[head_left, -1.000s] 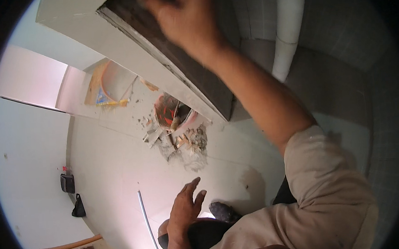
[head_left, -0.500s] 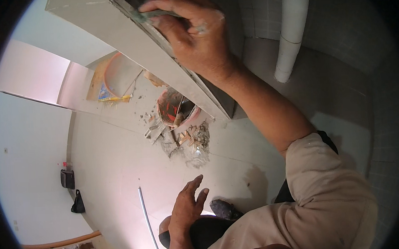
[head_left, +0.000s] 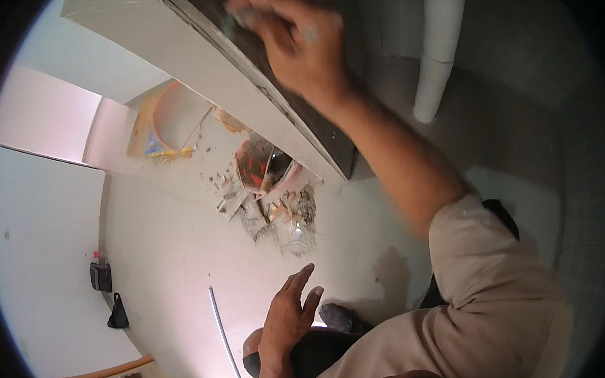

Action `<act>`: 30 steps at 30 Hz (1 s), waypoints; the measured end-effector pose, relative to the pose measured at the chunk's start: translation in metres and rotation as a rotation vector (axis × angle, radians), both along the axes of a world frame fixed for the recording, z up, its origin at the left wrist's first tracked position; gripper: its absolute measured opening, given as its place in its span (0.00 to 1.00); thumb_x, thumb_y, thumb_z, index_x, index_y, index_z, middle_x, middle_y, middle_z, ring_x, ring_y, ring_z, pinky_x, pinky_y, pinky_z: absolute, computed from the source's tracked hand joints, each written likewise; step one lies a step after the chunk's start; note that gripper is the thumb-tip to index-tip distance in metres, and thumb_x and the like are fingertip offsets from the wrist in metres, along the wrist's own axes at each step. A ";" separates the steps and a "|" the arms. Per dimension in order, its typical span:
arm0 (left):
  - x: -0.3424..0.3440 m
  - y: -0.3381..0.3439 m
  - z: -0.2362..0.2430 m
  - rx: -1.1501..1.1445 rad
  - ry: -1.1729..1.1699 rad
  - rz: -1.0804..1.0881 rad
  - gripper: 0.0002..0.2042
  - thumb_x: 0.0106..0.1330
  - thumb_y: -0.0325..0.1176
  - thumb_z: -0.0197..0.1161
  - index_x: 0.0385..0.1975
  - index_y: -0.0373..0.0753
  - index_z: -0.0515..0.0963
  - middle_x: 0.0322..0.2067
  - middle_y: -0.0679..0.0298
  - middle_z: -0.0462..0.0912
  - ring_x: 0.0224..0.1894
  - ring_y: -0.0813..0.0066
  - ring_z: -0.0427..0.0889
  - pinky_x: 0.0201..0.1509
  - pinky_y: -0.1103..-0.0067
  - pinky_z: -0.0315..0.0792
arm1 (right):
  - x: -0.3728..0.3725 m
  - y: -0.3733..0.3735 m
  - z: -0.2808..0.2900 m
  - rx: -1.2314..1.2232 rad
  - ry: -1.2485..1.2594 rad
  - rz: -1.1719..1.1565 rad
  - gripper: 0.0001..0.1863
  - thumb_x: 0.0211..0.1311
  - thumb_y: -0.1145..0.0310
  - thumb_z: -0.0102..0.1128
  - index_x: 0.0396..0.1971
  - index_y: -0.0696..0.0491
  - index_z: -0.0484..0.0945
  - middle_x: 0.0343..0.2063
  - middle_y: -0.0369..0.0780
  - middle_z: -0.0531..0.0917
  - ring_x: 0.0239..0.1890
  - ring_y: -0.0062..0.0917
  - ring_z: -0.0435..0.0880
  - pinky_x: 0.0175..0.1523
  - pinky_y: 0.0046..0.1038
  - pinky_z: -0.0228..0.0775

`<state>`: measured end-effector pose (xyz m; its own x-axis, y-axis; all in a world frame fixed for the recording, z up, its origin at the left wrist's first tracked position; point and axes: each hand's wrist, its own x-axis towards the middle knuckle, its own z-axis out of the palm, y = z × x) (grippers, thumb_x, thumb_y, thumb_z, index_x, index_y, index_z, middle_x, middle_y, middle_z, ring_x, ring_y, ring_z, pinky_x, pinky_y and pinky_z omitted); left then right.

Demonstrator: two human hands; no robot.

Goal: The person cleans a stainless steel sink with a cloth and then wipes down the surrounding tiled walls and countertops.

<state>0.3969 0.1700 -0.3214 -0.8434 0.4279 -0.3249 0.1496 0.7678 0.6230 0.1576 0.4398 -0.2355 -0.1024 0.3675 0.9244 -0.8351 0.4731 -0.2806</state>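
Note:
My right hand (head_left: 305, 52) is raised at the dark end face of a wall (head_left: 270, 88), its fingers closed. Pinched under the fingertips is a small greenish-grey pad (head_left: 244, 17), smeared by motion, near the wall's rough edge; whether it touches the face I cannot tell. Whitish residue marks the knuckles. Low in the view, my left hand (head_left: 289, 316) hovers over my knee with fingers stretched out and thumb apart, nothing in it.
Beyond the wall's foot stand a bucket (head_left: 250, 166) with tools inside and a heap of rubble (head_left: 297, 220). A white pipe (head_left: 439, 52) rises at the right. A thin metal rod (head_left: 220, 323) lies left of my knee. Dark bags (head_left: 102, 276) rest along the far left wall.
My right hand has moved slightly right, off the wall's corner edge and further onto the dark face, with the pad. My left hand has barely shifted.

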 end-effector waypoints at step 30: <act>0.006 -0.011 -0.015 -0.084 -0.071 0.046 0.23 0.71 0.34 0.63 0.64 0.34 0.73 0.55 0.45 0.82 0.58 0.50 0.81 0.63 0.65 0.74 | -0.049 0.042 -0.011 -0.224 -0.257 -0.133 0.13 0.62 0.72 0.60 0.44 0.61 0.83 0.40 0.51 0.87 0.43 0.44 0.86 0.47 0.37 0.78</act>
